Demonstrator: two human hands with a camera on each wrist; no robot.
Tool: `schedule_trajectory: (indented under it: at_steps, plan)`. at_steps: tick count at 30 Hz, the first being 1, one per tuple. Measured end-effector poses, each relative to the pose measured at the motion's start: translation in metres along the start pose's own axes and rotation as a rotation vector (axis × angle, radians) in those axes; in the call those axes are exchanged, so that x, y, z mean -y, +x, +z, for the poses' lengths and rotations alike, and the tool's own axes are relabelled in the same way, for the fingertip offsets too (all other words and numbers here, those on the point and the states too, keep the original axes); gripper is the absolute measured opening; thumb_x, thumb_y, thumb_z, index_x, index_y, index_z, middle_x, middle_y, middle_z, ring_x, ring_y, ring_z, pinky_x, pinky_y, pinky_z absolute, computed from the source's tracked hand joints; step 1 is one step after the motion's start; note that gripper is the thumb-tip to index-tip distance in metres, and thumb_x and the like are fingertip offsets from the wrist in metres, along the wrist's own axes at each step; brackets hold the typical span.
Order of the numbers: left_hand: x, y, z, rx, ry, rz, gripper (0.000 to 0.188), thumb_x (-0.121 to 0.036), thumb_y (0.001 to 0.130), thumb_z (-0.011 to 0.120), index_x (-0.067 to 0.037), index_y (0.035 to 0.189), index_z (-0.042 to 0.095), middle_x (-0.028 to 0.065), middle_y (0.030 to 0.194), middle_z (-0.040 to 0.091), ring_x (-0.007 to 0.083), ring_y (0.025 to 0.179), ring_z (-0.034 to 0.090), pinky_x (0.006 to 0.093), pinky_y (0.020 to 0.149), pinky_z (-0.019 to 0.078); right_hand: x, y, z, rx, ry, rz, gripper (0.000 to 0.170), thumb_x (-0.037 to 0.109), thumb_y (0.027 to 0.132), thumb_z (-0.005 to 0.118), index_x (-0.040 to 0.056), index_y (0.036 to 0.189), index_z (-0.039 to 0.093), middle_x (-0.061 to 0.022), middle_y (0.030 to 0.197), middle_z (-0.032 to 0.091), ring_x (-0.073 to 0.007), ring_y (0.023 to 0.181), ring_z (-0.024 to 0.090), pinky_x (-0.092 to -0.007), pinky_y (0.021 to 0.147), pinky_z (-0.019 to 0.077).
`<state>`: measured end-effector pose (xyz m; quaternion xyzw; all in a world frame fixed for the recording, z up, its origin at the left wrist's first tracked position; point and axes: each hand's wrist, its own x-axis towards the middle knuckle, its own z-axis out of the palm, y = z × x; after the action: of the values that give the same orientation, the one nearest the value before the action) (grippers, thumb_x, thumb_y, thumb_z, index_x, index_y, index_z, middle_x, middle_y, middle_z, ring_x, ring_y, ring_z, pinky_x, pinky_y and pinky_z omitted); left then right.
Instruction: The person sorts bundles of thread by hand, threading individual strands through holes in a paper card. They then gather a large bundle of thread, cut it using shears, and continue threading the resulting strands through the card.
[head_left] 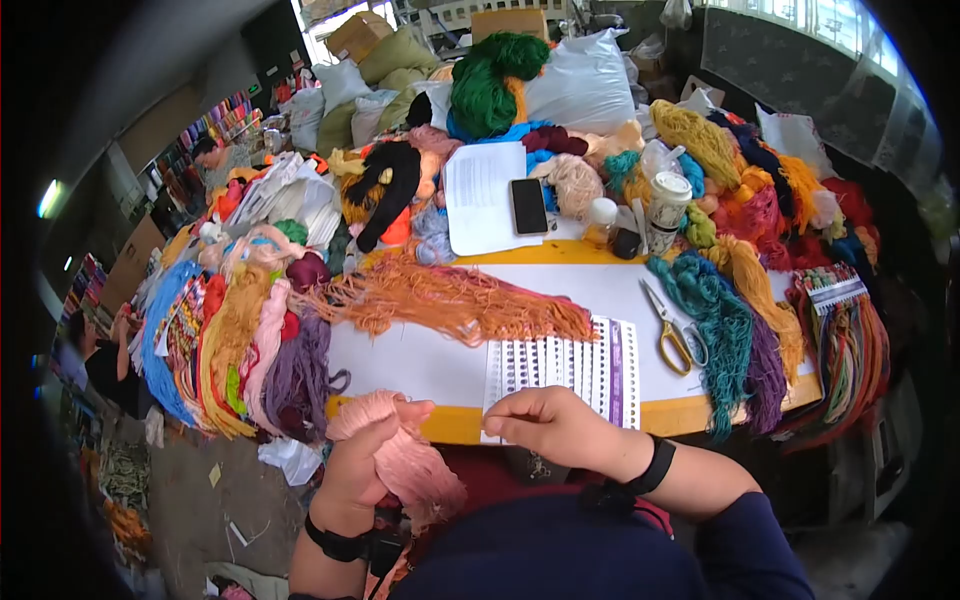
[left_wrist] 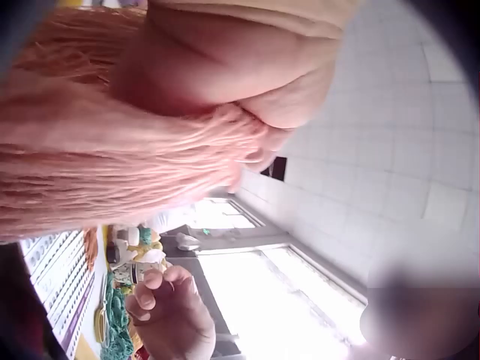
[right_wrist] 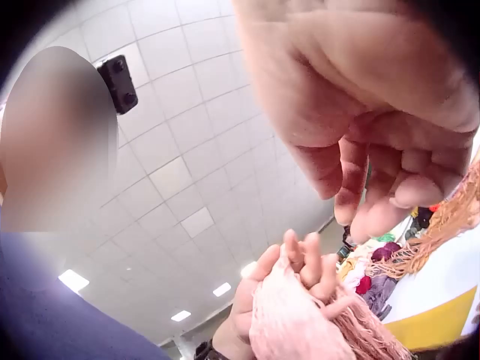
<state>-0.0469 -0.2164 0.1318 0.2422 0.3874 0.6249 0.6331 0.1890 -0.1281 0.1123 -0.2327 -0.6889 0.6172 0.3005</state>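
A skein of pink thread [head_left: 415, 465] hangs from my left hand [head_left: 355, 470], its strands running between thumb and fingers. Seen from the right wrist, the upper end of the skein [right_wrist: 289, 315] sits in the left hand [right_wrist: 240, 315] with its fingertips pointing up. To the right, my right hand [head_left: 560, 430] is raised over the near table edge, in front of punched sample cards [head_left: 560, 370]. Its fingers are curled in, with thumb and index fingertips close together; no thread shows between them. The left wrist view has this right hand [left_wrist: 176, 315] apart from the skein.
Orange thread [head_left: 460, 305] lies spread across the white tabletop [head_left: 400, 360]. Scissors [head_left: 672, 335] lie beside teal skeins [head_left: 715, 330] at right. Behind are papers [head_left: 487, 190], a phone [head_left: 529, 207], a white-lidded cup [head_left: 668, 210] and heaped yarn. More skeins [head_left: 240, 340] hang over the left edge.
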Motion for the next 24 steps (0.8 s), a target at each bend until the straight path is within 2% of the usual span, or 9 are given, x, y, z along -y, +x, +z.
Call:
schedule_trajectory:
  at_steps: [2, 4, 5, 7, 9, 11, 12, 18, 24]
  plan:
    - [-0.007, 0.010, 0.015, -0.072, 0.226, 0.177, 0.032, -0.005, 0.084, 0.059, 0.002, 0.114, 0.052, 0.0173, 0.100, 0.064, 0.0262, 0.086, 0.065, 0.0383, 0.084, 0.0500, 0.024, 0.006, 0.003, -0.066, -0.125, -0.128, 0.015, 0.012, 0.090, 0.060, 0.0004, 0.097, 0.067, -0.0102, 0.082, 0.066, -0.0191, 0.071, 0.062, -0.0298, 0.068, 0.0496]
    - [-0.017, 0.013, 0.028, -0.020, 0.289, 0.219, 0.032, -0.003, 0.084, 0.057, 0.002, 0.115, 0.052, 0.0170, 0.101, 0.064, 0.0244, 0.086, 0.065, 0.0367, 0.084, 0.0500, 0.041, 0.018, 0.000, -0.125, -0.384, -0.354, 0.019, 0.014, 0.092, 0.058, -0.0016, 0.101, 0.066, -0.0118, 0.090, 0.066, -0.0208, 0.084, 0.063, -0.0301, 0.077, 0.0488]
    - [-0.020, 0.016, 0.033, 0.026, 0.353, 0.251, 0.032, -0.001, 0.085, 0.055, 0.002, 0.117, 0.051, 0.0168, 0.103, 0.063, 0.0227, 0.086, 0.064, 0.0352, 0.084, 0.0499, 0.043, 0.024, 0.000, -0.128, -0.387, -0.356, 0.019, 0.014, 0.092, 0.058, -0.0016, 0.101, 0.066, -0.0118, 0.090, 0.066, -0.0208, 0.084, 0.063, -0.0301, 0.077, 0.0488]
    - [-0.018, 0.024, 0.040, 0.073, 0.407, 0.235, 0.034, 0.001, 0.085, 0.053, 0.003, 0.119, 0.050, 0.0165, 0.105, 0.062, 0.0213, 0.086, 0.064, 0.0344, 0.084, 0.0500, 0.043, 0.033, 0.001, -0.115, -0.258, -0.339, 0.021, 0.015, 0.091, 0.059, -0.0002, 0.104, 0.066, -0.0139, 0.089, 0.066, -0.0254, 0.086, 0.062, -0.0324, 0.078, 0.0489]
    - [-0.008, 0.034, 0.046, 0.120, 0.458, 0.220, 0.037, 0.003, 0.085, 0.051, 0.004, 0.122, 0.049, 0.0162, 0.108, 0.061, 0.0199, 0.087, 0.063, 0.0336, 0.084, 0.0501, 0.027, 0.040, 0.000, -0.109, -0.271, -0.304, 0.024, 0.017, 0.092, 0.059, -0.0008, 0.108, 0.065, -0.0115, 0.089, 0.066, -0.0222, 0.089, 0.062, -0.0328, 0.078, 0.0488]
    - [0.006, 0.045, 0.047, 0.095, 0.358, 0.164, 0.042, 0.004, 0.086, 0.050, 0.004, 0.128, 0.046, 0.0153, 0.111, 0.059, 0.0183, 0.090, 0.062, 0.0314, 0.084, 0.0502, 0.018, 0.046, -0.001, -0.085, -0.079, -0.139, 0.022, 0.014, 0.090, 0.060, 0.0007, 0.106, 0.064, -0.0133, 0.092, 0.066, -0.0230, 0.082, 0.063, -0.0313, 0.072, 0.0492]
    - [0.008, 0.051, 0.041, 0.154, 0.362, 0.105, 0.047, 0.004, 0.087, 0.050, 0.004, 0.133, 0.041, 0.0143, 0.116, 0.057, 0.0186, 0.094, 0.061, 0.0307, 0.085, 0.0504, 0.011, 0.047, 0.000, -0.105, 0.040, -0.037, 0.021, 0.014, 0.091, 0.059, -0.0004, 0.106, 0.064, -0.0100, 0.087, 0.065, -0.0148, 0.075, 0.062, -0.0269, 0.066, 0.0486]
    - [0.025, 0.074, 0.034, 0.293, 0.359, 0.034, 0.052, 0.002, 0.090, 0.051, 0.001, 0.139, 0.034, 0.0135, 0.123, 0.053, 0.0203, 0.104, 0.059, 0.0325, 0.089, 0.0508, -0.005, 0.060, -0.008, -0.141, 0.262, 0.208, 0.019, 0.012, 0.092, 0.060, -0.0033, 0.102, 0.064, -0.0048, 0.083, 0.061, -0.0080, 0.063, 0.057, -0.0222, 0.060, 0.0471]
    - [0.036, 0.086, 0.028, 0.248, 0.341, -0.008, 0.049, 0.003, 0.089, 0.055, 0.001, 0.135, 0.040, 0.0116, 0.123, 0.054, 0.0166, 0.106, 0.057, 0.0287, 0.086, 0.0529, -0.022, 0.063, -0.009, -0.210, 0.292, 0.160, 0.013, 0.010, 0.089, 0.063, -0.0028, 0.092, 0.064, -0.0040, 0.080, 0.061, -0.0085, 0.069, 0.056, -0.0227, 0.062, 0.0466]
